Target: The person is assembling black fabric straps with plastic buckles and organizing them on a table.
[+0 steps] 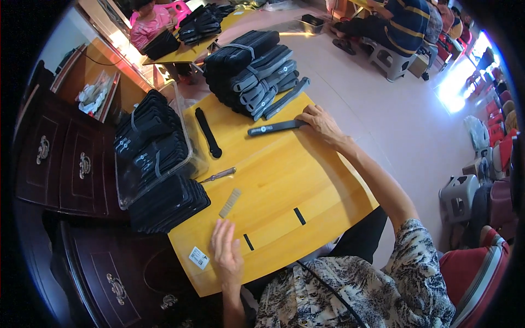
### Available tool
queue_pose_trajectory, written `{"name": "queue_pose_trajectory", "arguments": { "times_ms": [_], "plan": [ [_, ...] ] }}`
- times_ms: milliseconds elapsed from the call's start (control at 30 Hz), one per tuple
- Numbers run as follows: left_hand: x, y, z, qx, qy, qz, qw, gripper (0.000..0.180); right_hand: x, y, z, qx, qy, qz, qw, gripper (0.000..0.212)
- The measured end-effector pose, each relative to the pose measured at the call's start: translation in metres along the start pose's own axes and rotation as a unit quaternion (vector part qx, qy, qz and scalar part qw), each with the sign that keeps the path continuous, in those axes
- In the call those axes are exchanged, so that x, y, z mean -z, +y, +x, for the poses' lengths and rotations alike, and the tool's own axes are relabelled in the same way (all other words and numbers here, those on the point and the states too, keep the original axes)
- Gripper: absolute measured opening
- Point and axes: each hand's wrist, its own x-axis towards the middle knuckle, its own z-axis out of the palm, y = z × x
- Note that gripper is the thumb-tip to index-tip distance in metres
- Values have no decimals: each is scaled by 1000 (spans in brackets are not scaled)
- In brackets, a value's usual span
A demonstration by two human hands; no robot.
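Observation:
My right hand [324,124] is at the table's far right edge, its fingers closed on one end of a dark grey strap [273,128] with a white print near its other end. The strap points left, low over the yellow table. My left hand [226,249] is over the near left part, fingers stretched out and holding nothing. Just beyond its fingertips lies a small pale strip [230,203] with a row of marks. A thin tool with a slim metal tip [220,175] lies farther off. Beyond that is a single black strap [208,133] with a rounded end.
Bundled dark straps [249,71] are piled at the table's far end. On the left, a clear plastic box [191,164] holds more black bundles, with a black stack [169,205] in front. Two black marks [299,216] and a white label [198,258] are on the tabletop. Other people sit farther away.

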Motion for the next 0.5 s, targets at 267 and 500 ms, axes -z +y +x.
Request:
{"name": "queue_pose_trajectory", "arguments": {
  "times_ms": [267,500],
  "plan": [
    [-65,38,74,-112,-70,-52,990,34,41,-26,-11,86,-127,-35,988,34],
    [-86,40,137,-90,-22,-124,988,36,5,-2,55,21,5,-37,999,37]
  ]
}}
